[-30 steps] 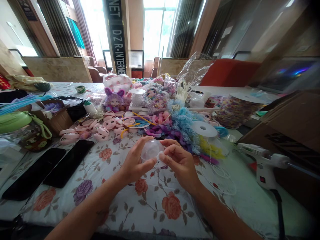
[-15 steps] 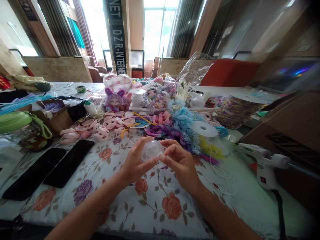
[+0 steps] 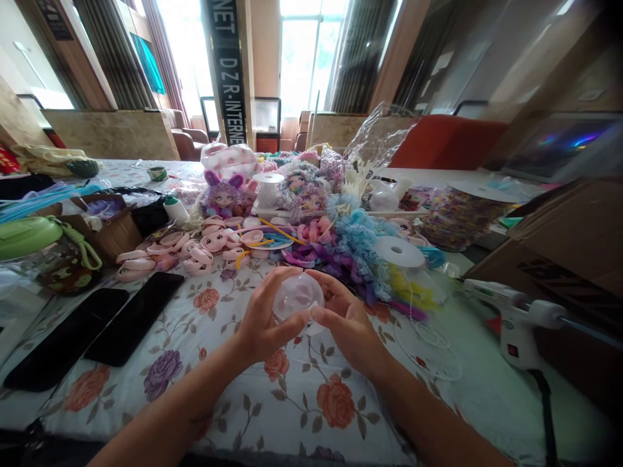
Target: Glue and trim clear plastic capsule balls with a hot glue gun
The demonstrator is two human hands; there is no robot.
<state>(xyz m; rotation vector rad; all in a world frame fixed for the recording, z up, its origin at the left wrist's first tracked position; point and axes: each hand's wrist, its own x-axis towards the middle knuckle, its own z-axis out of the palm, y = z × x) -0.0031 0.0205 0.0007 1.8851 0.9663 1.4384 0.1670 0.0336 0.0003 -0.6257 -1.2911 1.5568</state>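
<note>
Between my two hands is a clear, round plastic shell (image 3: 296, 295), hollow-looking and dented on the side facing me. My left hand (image 3: 263, 319) curves around its left side, thumb along the near edge and fingers at the far rim. From the right, my right hand (image 3: 351, 324) grips the same shell, its thumb tip close to the left thumb and its fingers behind the rim. Just beyond them lie purple yarn (image 3: 311, 254) and fluffy blue yarn (image 3: 363, 237). Several pink doll face pieces (image 3: 214, 242) are heaped farther left.
Two black phones (image 3: 134, 318) lie at left, near a green-lidded jar (image 3: 29, 237). A glue gun (image 3: 516, 324) stands at right beside a cardboard box (image 3: 549, 246). A white spool (image 3: 398, 251) rests on the yarn. Finished dolls (image 3: 221, 194) sit at the back.
My right hand's fingers have shifted from pinching at the shell's right edge to wrapping around its far right side. The shell has turned slightly and shows more of its hollow face.
</note>
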